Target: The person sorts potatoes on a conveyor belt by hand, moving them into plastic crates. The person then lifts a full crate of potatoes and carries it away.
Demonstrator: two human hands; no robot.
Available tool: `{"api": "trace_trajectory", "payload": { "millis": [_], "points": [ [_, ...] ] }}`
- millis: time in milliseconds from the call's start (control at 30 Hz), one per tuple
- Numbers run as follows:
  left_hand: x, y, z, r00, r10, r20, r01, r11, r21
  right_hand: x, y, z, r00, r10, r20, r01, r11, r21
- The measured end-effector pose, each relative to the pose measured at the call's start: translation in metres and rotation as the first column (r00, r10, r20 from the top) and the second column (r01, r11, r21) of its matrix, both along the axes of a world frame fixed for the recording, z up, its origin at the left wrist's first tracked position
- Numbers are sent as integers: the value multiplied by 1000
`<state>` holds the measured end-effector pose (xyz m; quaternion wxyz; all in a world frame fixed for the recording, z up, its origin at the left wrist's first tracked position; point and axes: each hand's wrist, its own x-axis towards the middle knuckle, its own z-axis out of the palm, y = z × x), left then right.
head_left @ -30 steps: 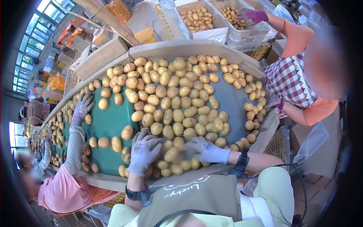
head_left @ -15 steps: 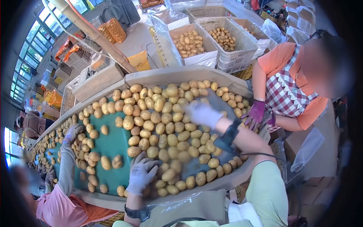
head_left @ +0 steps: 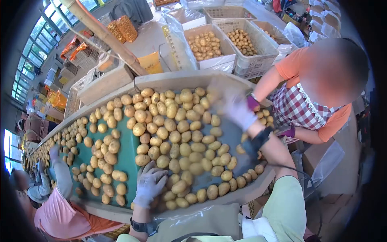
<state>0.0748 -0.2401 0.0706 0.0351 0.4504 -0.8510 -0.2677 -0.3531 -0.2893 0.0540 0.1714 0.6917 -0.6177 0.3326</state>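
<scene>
left hand [head_left: 150, 183] lower middle, fingers spread flat on potatoes [head_left: 179, 186]. right hand [head_left: 236, 108] blurred over far potatoes, fingers cannot tell.

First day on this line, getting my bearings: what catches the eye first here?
Yellow potatoes cover the green conveyor belt across the middle. The white-gloved left hand rests on potatoes at the near edge; the right hand, blurred, reaches toward the far right end. Beyond the belt stand a cardboard box and a white crate of potatoes.
</scene>
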Motion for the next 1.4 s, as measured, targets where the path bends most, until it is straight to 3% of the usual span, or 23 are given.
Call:
{"api": "trace_trajectory", "payload": {
  "millis": [67, 100, 200, 233, 267, 300, 400, 467, 500, 533, 633, 733, 767, 867, 900, 967, 1000, 1100, 1133, 1200, 1300, 1333, 1400],
  "points": [
    [-4, -2, 3, 1000, -18, 15, 18, 999, -27, -38, -22, 38, 836, -549, -3, 548, 834, 59],
    [-2, -3, -2, 999, -32, 21, 33, 999, -43, -33, -26, 34, 841, -542, 4, 541, 839, 54],
    [-1, -5, -4, 998, -51, 40, 53, 998, -38, 9, -24, -23, 975, 71, 209, -105, 982, 159],
    [-1, -6, -1, 999, -44, 20, 44, 999, -21, 43, -12, -66, 979, 21, 203, -78, 959, 272],
    [1, -5, -1, 999, -26, 25, 26, 1000, -11, 83, 4, -32, 975, -39, 219, -152, 605, 782],
    [4, -6, -2, 999, -40, 18, 41, 999, -27, 119, 40, -72, 987, 116, -112, -17, 764, 645],
    [10, -14, -2, 999, -39, -26, 39, 999, -28, 111, 67, -66, 882, 433, 186, -458, 694, 555],
    [6, -14, 0, 1000, -27, -1, 27, 999, -27, 88, 53, -24, 979, 107, 171, -202, 502, 841],
    [3, -16, 5, 998, -48, 27, 49, 998, -36, 86, 53, -47, 990, 31, -137, 59, 791, 608],
    [2, -16, 3, 999, -37, 29, 38, 999, -32, 89, 56, -67, 990, 42, -134, 49, 790, 611],
    [8, -16, 0, 998, -57, -12, 57, 998, -28, 159, 62, -43, 882, 464, 82, -462, 817, 346],
    [23, -13, -11, 996, 29, -88, -25, 999, 41, 149, 54, -67, 893, 430, 134, -448, 822, 351],
    [24, -14, -8, 994, 52, -97, -44, 996, 81, 137, 49, -55, 954, 286, 92, -272, 697, 664],
    [17, -21, 1, 996, 28, -89, -22, 997, 67, 95, 85, -85, 951, -193, 242, -28, 724, 689],
    [17, -24, -2, 998, 26, -58, -21, 996, 86, 95, 103, -75, 951, -199, 239, -23, 721, 693],
    [13, -28, 1, 999, 14, -34, -11, 998, 61, 96, 138, -56, 951, 308, -13, -223, 715, 663],
    [13, -27, 3, 1000, -1, 0, 1, 999, 37, 86, 146, -69, 954, 299, -3, -220, 708, 671],
    [11, -24, 3, 1000, -23, 5, 23, 1000, 9, 73, 146, -88, 975, -215, -59, 205, 762, 615],
    [10, -23, 4, 1000, -25, 4, 25, 1000, 2, 93, 140, -72, 975, -217, -58, 206, 766, 609],
    [10, -21, 6, 1000, -28, 1, 28, 1000, 9, 132, 133, -36, 908, 367, 200, -407, 671, 620],
    [17, -22, -4, 999, -14, -34, 14, 1000, 5, 127, 115, -62, 958, 288, 12, -196, 622, 758],
    [17, -23, -7, 999, -18, -36, 18, 1000, -2, 100, 119, -88, 972, 236, 16, -206, 814, 543],
    [17, -25, -9, 1000, -14, -7, 14, 999, -29, 80, 99, -80, 988, 43, -148, 58, 786, 616]
  ]
}}
